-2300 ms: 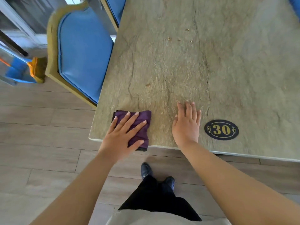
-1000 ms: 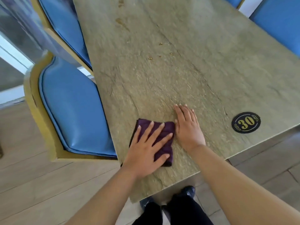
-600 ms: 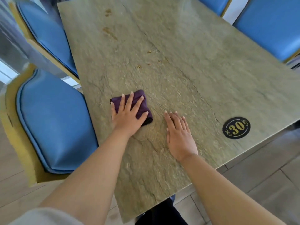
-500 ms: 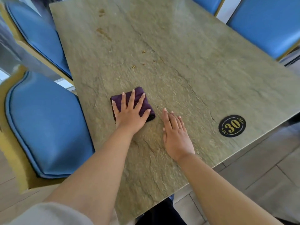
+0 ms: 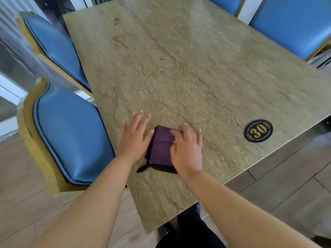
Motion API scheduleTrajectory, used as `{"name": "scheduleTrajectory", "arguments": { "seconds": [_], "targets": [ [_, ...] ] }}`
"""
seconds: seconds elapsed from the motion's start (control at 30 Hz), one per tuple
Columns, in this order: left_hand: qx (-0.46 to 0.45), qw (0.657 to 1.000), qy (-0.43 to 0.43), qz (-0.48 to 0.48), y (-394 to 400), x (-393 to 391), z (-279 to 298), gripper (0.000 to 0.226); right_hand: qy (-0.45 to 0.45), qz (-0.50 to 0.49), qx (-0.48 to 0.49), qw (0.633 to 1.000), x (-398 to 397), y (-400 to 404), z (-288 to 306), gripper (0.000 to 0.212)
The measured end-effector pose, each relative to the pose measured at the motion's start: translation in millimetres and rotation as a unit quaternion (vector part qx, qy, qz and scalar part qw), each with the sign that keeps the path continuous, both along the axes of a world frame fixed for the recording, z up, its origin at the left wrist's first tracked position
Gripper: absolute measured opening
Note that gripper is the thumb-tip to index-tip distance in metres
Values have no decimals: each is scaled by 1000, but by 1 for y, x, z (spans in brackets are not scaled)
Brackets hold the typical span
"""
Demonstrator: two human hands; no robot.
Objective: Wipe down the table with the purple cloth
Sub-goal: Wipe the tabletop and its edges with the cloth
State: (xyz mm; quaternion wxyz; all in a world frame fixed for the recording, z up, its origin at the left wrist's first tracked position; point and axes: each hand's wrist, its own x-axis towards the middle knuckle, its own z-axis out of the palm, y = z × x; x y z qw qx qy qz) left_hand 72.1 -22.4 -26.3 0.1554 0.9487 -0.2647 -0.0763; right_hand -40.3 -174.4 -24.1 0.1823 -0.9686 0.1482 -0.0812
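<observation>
The purple cloth (image 5: pixel 161 147) lies folded flat on the table (image 5: pixel 206 68), near the corner closest to the person, with a dark edge and a small tail sticking out at its near side. The left hand (image 5: pixel 136 138) lies just left of the cloth, fingers spread and flat, its thumb side touching the cloth's left edge; it grips nothing. The right hand (image 5: pixel 186 147) rests on the cloth's right side, fingers loosely spread over the fabric and somewhat blurred; it presses on the cloth with an open palm, not closed around it. To the right of the hands, near the table edge, sits a round black badge (image 5: pixel 258 131) with a gold "30". Further up the stone-patterned top lie a few small crumbs (image 5: pixel 162 66), and beyond them two brownish stains (image 5: pixel 119 41). Blue chairs with yellow frames stand along the left side, one (image 5: pixel 69 133) close to the left arm, another (image 5: pixel 57 45) behind it, and a third (image 5: pixel 293 24) stands at the far right. The person's dark shoes (image 5: pixel 179 221) show below the table corner on the wood floor (image 5: pixel 286 185).
</observation>
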Motion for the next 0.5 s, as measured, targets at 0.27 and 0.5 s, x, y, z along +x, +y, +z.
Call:
{"name": "scheduleTrajectory", "arguments": {
  "seconds": [0.27, 0.5],
  "targets": [
    [121, 986, 86, 80, 10, 31, -10, 57, 87, 97, -100, 986, 53, -25, -18, 56],
    [147, 974, 159, 64, 8, 43, -5, 58, 162, -54, -58, 984, 162, -27, -15, 59]
  ]
}}
